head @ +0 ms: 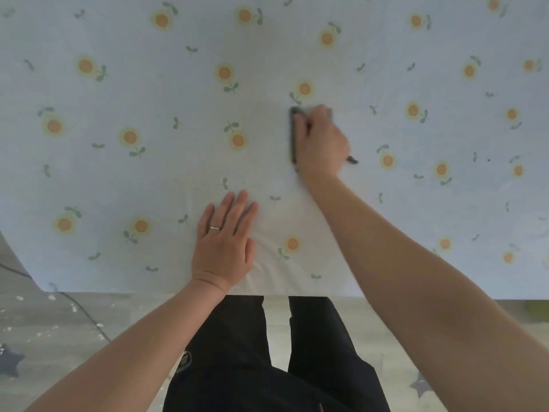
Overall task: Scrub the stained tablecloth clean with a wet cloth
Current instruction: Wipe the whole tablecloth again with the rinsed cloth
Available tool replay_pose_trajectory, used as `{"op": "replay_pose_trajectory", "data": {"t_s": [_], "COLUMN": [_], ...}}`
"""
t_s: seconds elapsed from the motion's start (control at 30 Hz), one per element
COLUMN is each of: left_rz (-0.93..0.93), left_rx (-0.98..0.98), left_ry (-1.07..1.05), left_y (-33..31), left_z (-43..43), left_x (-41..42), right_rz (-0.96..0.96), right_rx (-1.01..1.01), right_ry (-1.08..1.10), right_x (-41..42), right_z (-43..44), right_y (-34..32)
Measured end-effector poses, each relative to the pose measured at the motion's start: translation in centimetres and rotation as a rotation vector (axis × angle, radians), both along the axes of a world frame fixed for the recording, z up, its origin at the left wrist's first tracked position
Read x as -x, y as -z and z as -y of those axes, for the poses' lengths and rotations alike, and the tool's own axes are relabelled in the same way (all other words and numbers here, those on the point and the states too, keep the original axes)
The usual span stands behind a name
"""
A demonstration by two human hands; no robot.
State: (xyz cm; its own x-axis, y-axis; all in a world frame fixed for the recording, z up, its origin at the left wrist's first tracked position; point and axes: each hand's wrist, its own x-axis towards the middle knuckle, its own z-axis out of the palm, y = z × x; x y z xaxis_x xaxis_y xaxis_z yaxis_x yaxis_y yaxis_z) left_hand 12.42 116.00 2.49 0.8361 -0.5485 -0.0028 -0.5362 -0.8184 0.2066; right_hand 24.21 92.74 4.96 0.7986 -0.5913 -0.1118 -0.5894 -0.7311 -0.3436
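The person stands at the near side of the table, both arms out over the tablecloth (pixel 118 179), a thin pale sheet printed with orange flowers that covers the whole top. The right hand (pixel 319 141) bears down on the wet cloth (pixel 293 135), a dark grey thing of which only a strip shows along the thumb side of the hand and a scrap behind the heel of the palm. That hand is blurred, but its fingers look bent over the wet cloth's far end, gripping it against the fabric rather than lying flat. Nearer the body, on the thumb side of that grip, the left hand (pixel 222 242) lies spread, fingers straight, palm pressing the tablecloth down; it holds nothing.

Going by the soft creases beside the left palm, the tablecloth is light, limp and ready to slide or bunch. A scrub would likely drag it along unless it is pinned close to the grip, as the flat hand does. The wet cloth looks limp too. I'd hold it wadded under the palm, fingers over the leading edge, so it cannot roll out from beneath. Faint yellowish flecks (pixel 185 182) lie just beyond the left fingertips, well aside of the grip and not under it.
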Motion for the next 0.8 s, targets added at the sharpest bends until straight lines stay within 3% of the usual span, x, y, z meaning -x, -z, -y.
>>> {"op": "replay_pose_trajectory", "data": {"t_s": [0.1, 0.2, 0.33, 0.47, 0.53, 0.67, 0.8], "left_rz": [0.009, 0.048, 0.06, 0.048, 0.039, -0.044, -0.099], "left_rx": [-0.017, -0.036, -0.051, -0.046, -0.057, -0.102, -0.071], "left_ry": [-0.003, 0.038, 0.126, 0.079, 0.067, 0.027, 0.031], "left_y": [-0.1, -0.6, -2.3, -2.3, -1.7, -1.3, -1.5], "left_z": [-0.1, 0.0, 0.7, 4.0, 6.2, 9.7, 11.3], "left_x": [-0.1, -0.7, -4.8, -10.9, -14.5, -20.4, -23.1], "right_rz": [0.056, 0.089, -0.081, -0.054, -0.016, 0.022, 0.073], "right_rx": [-0.025, 0.014, 0.046, 0.083, 0.065, 0.004, -0.06], "right_ry": [-0.33, -0.456, -0.142, 0.225, 0.242, -0.072, -0.367], "right_x": [3.5, 9.2, 12.3, 6.4, 2.2, -0.9, 2.7], "right_z": [-4.7, -2.1, 6.1, 10.0, 8.8, 2.5, 1.1], "right_y": [-0.6, -0.4, -0.9, -1.0, -0.7, -0.1, -0.3]}}
